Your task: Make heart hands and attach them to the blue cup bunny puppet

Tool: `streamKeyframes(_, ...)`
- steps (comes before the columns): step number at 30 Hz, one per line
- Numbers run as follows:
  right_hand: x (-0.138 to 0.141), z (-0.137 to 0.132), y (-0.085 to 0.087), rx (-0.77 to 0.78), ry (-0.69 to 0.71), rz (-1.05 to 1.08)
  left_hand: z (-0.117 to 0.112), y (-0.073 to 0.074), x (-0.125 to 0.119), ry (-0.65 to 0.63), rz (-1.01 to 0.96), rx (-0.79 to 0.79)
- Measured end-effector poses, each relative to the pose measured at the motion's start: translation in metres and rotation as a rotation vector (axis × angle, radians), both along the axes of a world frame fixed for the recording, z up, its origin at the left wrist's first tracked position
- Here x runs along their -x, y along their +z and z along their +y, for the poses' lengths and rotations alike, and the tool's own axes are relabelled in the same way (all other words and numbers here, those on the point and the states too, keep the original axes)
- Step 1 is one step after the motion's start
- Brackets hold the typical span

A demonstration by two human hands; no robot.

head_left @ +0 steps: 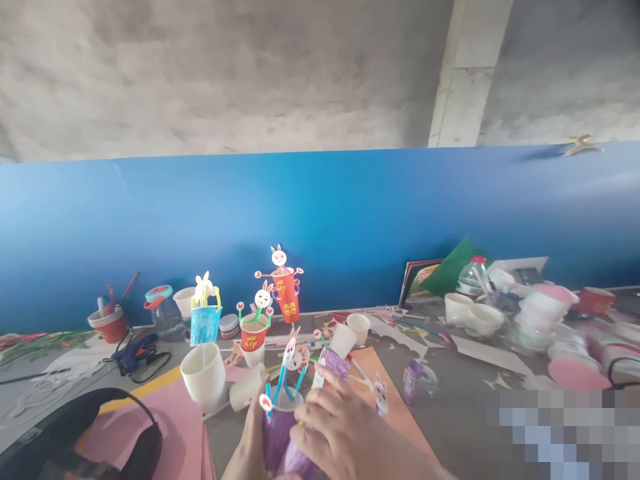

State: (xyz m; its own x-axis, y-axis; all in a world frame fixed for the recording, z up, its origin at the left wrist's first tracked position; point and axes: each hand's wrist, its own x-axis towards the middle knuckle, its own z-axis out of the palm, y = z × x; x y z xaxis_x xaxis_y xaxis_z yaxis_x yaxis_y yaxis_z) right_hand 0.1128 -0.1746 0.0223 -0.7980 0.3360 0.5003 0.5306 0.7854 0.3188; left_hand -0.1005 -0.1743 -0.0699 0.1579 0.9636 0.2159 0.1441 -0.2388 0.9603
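A paper cup coloured purple (274, 433) stands low in the middle of the view, between both hands. A paper rabbit (290, 353) rises from it on blue straws (283, 383), and a round paper paw (265, 402) sits at its left rim. My left hand (249, 440) is wrapped round the cup's left side. My right hand (340, 423) presses its bent fingers against the right side, partly covering the cup. Just beyond the right hand lies another purple cup (336, 365), with a rabbit face (381, 395) on a straw to its right.
Finished rabbit cups in red (287, 297) and blue (205, 325) stand at the back. White cups (203, 373) and straws lie about. Black headphones (145, 447) rest on pink paper (175, 413) at left. A bottle (471, 277) and a pile of cups (543, 313) crowd the right.
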Motion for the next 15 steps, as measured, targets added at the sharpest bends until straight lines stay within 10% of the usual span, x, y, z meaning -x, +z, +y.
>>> streamKeyframes(6, -0.008, 0.001, 0.046, 0.009, 0.095, -0.126, 0.007, 0.016, -0.020, -0.243, -0.003, -0.066)
streamKeyframes(15, -0.060, -0.003, 0.040, 0.153, -0.017, 0.227, -0.014, 0.024, -0.025, -0.044, -0.346, 0.158)
